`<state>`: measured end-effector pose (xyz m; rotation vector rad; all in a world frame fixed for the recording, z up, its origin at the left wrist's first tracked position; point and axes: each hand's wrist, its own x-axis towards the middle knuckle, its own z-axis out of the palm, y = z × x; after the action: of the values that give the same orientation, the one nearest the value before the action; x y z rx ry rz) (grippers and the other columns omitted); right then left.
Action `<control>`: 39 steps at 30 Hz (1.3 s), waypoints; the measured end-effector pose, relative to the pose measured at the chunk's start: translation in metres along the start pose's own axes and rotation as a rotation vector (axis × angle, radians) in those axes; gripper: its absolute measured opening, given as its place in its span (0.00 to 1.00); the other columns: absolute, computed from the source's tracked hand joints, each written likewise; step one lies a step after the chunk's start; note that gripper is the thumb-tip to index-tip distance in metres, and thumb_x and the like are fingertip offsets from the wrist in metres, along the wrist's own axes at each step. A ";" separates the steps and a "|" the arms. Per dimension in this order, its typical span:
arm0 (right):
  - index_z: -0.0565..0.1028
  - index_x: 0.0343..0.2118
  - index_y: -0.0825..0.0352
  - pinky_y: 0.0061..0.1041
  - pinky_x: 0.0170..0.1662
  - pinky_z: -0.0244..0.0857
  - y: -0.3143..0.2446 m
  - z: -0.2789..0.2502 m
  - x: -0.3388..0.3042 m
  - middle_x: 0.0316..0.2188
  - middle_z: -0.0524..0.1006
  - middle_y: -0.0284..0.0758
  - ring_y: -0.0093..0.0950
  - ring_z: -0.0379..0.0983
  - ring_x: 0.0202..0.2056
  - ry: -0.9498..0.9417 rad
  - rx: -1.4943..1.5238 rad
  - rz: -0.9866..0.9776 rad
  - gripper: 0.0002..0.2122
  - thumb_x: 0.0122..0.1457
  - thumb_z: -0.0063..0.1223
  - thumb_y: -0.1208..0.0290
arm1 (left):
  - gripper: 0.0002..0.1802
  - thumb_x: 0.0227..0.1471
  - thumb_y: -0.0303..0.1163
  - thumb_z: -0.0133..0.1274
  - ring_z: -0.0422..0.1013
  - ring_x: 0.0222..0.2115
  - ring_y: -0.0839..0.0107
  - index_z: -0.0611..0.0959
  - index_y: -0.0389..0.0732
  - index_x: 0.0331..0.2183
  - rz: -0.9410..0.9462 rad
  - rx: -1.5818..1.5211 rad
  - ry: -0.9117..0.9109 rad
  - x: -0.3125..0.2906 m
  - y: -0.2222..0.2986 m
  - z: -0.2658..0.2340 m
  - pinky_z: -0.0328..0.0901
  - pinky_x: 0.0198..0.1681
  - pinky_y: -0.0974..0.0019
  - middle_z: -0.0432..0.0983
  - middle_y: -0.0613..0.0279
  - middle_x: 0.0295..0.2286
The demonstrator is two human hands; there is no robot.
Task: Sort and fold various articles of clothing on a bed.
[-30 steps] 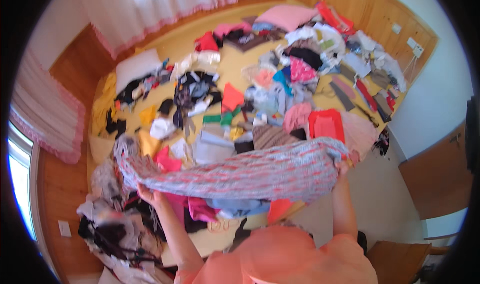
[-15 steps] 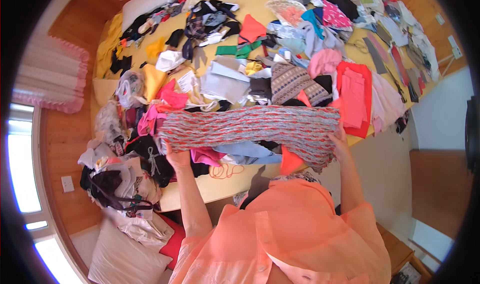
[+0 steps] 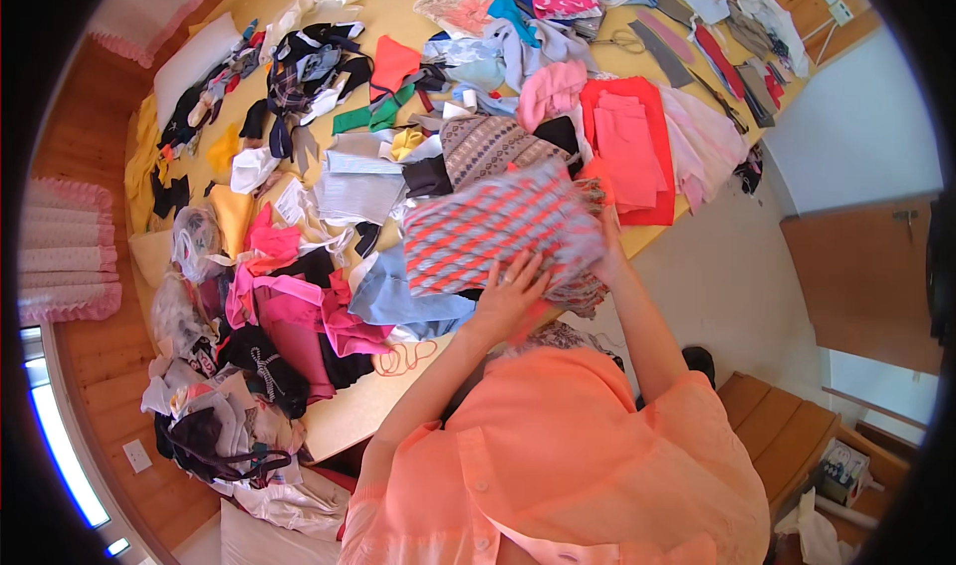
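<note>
A grey and red striped knit cloth (image 3: 498,228), folded into a shorter bundle, is between my hands above the table's near edge. My left hand (image 3: 513,291) lies on its lower front with the fingers stretched over the fabric; a ring shows on one finger. At the right end, my right hand (image 3: 605,251) grips the cloth's edge, its fingers partly hidden and blurred. Just beyond the bundle are a patterned grey knit piece (image 3: 488,152) and a dark folded cloth (image 3: 428,177). Light blue fabric (image 3: 398,296) lies to its left.
Piles of clothes and scraps cover the yellow table (image 3: 344,421). Folded coral garments (image 3: 632,152) lie at right, with scissors (image 3: 625,39) farther back. Pink fabric (image 3: 299,316) and a dark bag (image 3: 214,441) are at left. A brown wooden bench (image 3: 772,426) stands at lower right.
The striped knit cloth was stretched wide between both hands; now it is folded shorter. My left hand has moved right onto its front. The view has turned rightward.
</note>
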<state>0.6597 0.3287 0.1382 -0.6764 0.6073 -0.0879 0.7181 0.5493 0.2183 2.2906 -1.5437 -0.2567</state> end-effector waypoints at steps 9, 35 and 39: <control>0.68 0.39 0.64 0.24 0.39 0.62 -0.004 -0.003 0.010 0.33 0.72 0.32 0.26 0.69 0.34 0.128 -0.232 -0.020 0.22 0.46 0.50 0.53 | 0.18 0.37 0.23 0.50 0.65 0.36 0.58 0.73 0.38 0.36 -0.474 -0.422 0.453 -0.036 -0.066 -0.002 0.59 0.40 0.62 0.68 0.54 0.36; 0.70 0.35 0.60 0.32 0.44 0.49 -0.061 0.033 0.044 0.34 0.68 0.31 0.29 0.59 0.42 0.066 -1.992 -0.690 0.18 0.36 0.55 0.76 | 0.20 0.39 0.19 0.45 0.65 0.29 0.77 0.67 0.37 0.40 -0.744 -0.886 0.497 -0.011 -0.159 0.029 0.62 0.30 0.77 0.67 0.62 0.33; 0.70 0.36 0.59 0.33 0.45 0.46 -0.064 0.032 0.050 0.34 0.68 0.31 0.30 0.59 0.41 0.046 -2.086 -0.593 0.19 0.35 0.55 0.74 | 0.19 0.38 0.23 0.49 0.65 0.30 0.75 0.70 0.38 0.38 -0.741 -0.886 0.478 -0.004 -0.161 0.023 0.61 0.32 0.74 0.68 0.63 0.31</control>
<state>0.7263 0.2830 0.1723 -2.8702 0.3228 0.0184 0.8460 0.6021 0.1332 1.8559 -0.1951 -0.4272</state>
